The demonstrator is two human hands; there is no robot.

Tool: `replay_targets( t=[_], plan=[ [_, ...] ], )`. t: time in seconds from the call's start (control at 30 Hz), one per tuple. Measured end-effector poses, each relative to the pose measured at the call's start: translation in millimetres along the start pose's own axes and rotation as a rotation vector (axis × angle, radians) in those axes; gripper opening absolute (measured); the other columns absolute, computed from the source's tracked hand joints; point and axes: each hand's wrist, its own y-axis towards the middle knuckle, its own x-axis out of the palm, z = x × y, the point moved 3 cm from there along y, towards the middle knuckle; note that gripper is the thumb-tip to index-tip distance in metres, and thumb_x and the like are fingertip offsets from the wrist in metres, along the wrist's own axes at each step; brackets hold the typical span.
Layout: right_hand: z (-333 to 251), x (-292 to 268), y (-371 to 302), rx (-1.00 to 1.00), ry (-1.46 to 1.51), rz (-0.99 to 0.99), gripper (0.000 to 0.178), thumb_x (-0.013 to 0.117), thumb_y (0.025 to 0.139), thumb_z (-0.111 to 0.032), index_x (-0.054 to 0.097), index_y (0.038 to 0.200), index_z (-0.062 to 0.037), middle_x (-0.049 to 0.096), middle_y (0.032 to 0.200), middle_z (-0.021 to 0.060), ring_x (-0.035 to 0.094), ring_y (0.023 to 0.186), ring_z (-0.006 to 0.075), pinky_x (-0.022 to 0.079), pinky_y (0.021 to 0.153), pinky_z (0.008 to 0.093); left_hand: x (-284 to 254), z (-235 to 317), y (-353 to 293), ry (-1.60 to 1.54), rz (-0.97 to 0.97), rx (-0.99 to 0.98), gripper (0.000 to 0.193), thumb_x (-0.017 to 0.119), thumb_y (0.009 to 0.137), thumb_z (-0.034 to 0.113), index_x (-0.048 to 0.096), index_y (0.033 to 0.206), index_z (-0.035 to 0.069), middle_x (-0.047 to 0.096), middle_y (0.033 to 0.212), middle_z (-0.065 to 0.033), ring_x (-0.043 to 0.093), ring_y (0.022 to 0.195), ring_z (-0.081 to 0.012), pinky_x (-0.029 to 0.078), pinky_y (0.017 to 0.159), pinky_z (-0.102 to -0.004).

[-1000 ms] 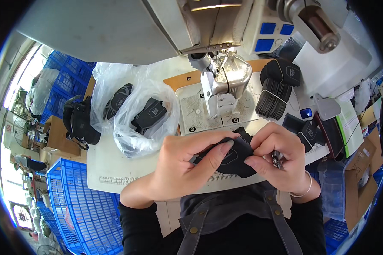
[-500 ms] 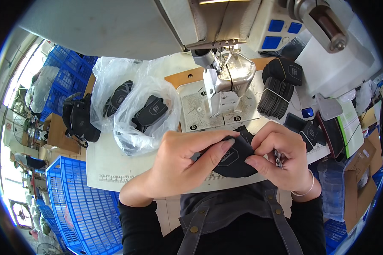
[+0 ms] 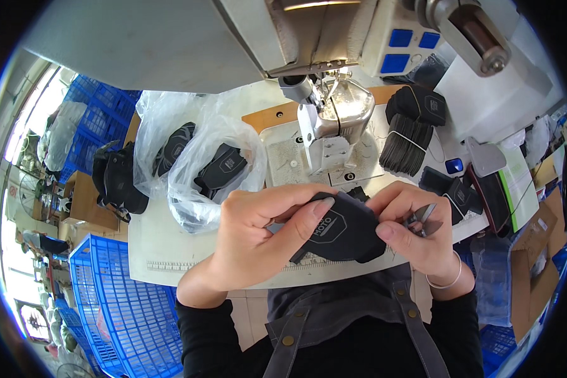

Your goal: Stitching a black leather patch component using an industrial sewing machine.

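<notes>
In front of the sewing machine (image 3: 340,110), a black fabric piece (image 3: 359,230) with a pale hexagonal print is held over the table's near edge. My left hand (image 3: 255,236) pinches its left part, thumb on the printed face and fingers behind. At the piece's right edge, the thumb and forefinger of my right hand (image 3: 416,242) are closed on it. Small metal thread snips (image 3: 424,220) are tucked in that same hand, with their blades pointing up and right. Another dark piece shows partly behind the held one; most of it is hidden.
Clear plastic bags (image 3: 189,211) with black printed pieces lie at left. A bound stack of dark pieces (image 3: 404,151) sits right of the machine, near a small black box (image 3: 436,181). Blue crates (image 3: 126,302) stand left of the table; a cardboard box (image 3: 535,271) is at right.
The black piece has turned flatter toward me, showing more of its print. My left hand has shifted slightly left, and the snips' blades now show more in my right hand.
</notes>
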Motion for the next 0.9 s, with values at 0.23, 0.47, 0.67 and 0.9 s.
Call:
replay_targets(
  t=[0.23, 0.47, 0.67, 0.9],
  plan=[
    [-4.1, -3.1, 0.3, -0.038, -0.104, -0.004, 0.010, 0.066, 0.073, 0.000, 0.057, 0.072, -0.0018, 0.060, 0.082, 0.0069, 0.039, 0.050, -0.0009, 0.027, 0.042, 0.0146, -3.6, 0.3, 0.5, 0.096, -0.038, -0.018, 0.017, 0.058, 0.082, 0.000, 0.063, 0.098, -0.003, 0.065, 0.071, -0.0072, 0.054, 0.059, -0.0017, 0.041, 0.050, -0.0149],
    [-5.3, -3.0, 0.0, -0.065, -0.150, 0.018, 0.013, 0.069, 0.070, 0.000, 0.057, 0.070, -0.0026, 0.060, 0.076, 0.0063, 0.039, 0.048, -0.0005, 0.027, 0.040, 0.0146, -4.3, 1.7, 0.9, 0.061, -0.067, -0.059, 0.017, 0.057, 0.083, 0.002, 0.062, 0.098, -0.004, 0.064, 0.070, -0.0055, 0.052, 0.061, -0.0014, 0.041, 0.051, -0.0150],
    [-9.1, -1.3, 0.6, -0.082, -0.178, 0.026, 0.015, 0.070, 0.068, 0.000, 0.055, 0.068, -0.0031, 0.060, 0.076, 0.0069, 0.040, 0.047, 0.0001, 0.028, 0.040, 0.0145, -3.9, 0.2, 0.9, -0.124, -0.086, -0.116, 0.016, 0.054, 0.085, 0.001, 0.060, 0.096, -0.009, 0.063, 0.075, -0.0052, 0.053, 0.066, -0.0031, 0.043, 0.057, -0.0158],
    [-6.5, -0.3, 1.1, -0.102, -0.196, 0.035, 0.015, 0.069, 0.068, 0.001, 0.055, 0.068, -0.0027, 0.060, 0.076, 0.0068, 0.040, 0.047, 0.0001, 0.028, 0.040, 0.0143, -1.2, -1.5, 0.0, -0.204, -0.053, -0.152, 0.015, 0.053, 0.085, -0.002, 0.059, 0.096, -0.009, 0.062, 0.074, -0.0053, 0.054, 0.069, -0.0031, 0.044, 0.059, -0.0155]
  ],
)
